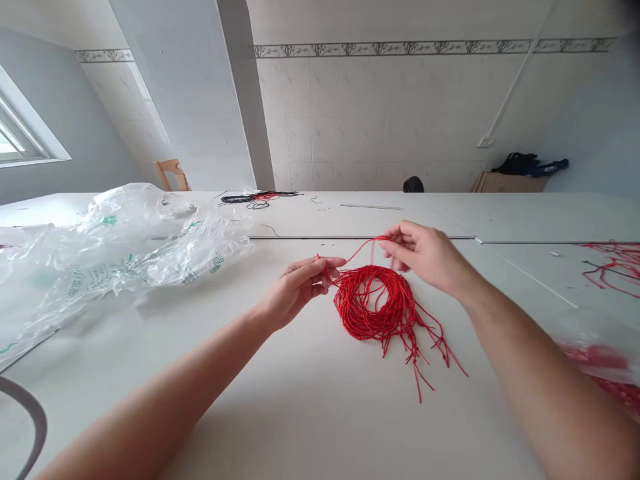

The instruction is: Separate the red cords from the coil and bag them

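1. I have one red strand (361, 247) up off the bench (280, 413), running between my two sets of fingers and bowing slightly as it rises to the right.
2. My left fingers (333, 261) are nearly closed, thumb against forefinger, pinching the strand at its lower end; a short bit pokes up above the thumb, and the lower fingers are loosely curled.
3. My right fingers (401, 229) sit higher and further right, thumb and forefinger drawn together on the other end of the span.
4. The coiled red cord bundle (350, 310) lies on the bench just below and between both sets of fingers, a rough ring with an open middle. Its knotted tails (415, 357) spread nearer me, below my right fingers.
5. Faint red streaks hang just under my right fingers; they are blurred, so I can't say for sure whether they are a swinging end or a second cord.
6. I judge the step in hand to be working this strand around the left side of the bundle.
7. To my mind, the next move calls for a steady left pinch and a gentle right-hand draw, clear of the coils, lest neighbouring cords snag.
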`<state>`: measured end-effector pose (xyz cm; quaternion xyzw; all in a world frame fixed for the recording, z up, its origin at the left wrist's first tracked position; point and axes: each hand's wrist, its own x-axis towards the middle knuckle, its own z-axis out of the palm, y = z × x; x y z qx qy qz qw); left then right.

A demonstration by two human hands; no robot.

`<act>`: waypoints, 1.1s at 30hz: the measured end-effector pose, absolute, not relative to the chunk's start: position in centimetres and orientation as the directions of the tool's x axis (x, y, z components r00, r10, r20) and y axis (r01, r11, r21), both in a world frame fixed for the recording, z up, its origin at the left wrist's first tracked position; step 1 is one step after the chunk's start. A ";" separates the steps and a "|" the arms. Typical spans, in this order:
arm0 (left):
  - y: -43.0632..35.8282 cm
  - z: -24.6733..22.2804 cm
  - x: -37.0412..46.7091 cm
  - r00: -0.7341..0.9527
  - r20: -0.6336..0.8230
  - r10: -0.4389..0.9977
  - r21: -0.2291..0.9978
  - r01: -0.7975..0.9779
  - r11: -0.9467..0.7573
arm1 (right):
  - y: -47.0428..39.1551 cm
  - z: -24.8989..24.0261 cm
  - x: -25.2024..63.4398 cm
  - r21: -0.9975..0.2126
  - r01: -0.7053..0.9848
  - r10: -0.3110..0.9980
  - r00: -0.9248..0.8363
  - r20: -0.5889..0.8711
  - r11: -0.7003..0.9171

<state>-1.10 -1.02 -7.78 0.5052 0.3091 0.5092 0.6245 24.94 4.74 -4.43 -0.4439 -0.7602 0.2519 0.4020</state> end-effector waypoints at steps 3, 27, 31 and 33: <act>-1.5 -6.7 -1.2 0.211 0.152 0.965 0.950 -0.302 -0.084 | 3.8 -5.3 22.7 -0.830 0.188 0.803 -0.432 0.410 0.525; -1.6 -6.3 -1.6 0.076 0.047 0.996 0.949 -0.315 -0.020 | 0.0 -6.5 17.9 -0.980 0.068 0.837 -0.533 0.121 0.185; -1.6 -6.5 -1.4 0.074 0.011 0.997 0.939 -0.343 0.015 | 0.1 -6.6 18.0 -0.982 0.060 0.838 -0.533 0.119 0.178; -1.6 -6.6 -1.3 0.080 -0.003 0.997 0.937 -0.349 0.031 | 0.2 -6.6 18.0 -0.983 0.053 0.839 -0.531 0.120 0.174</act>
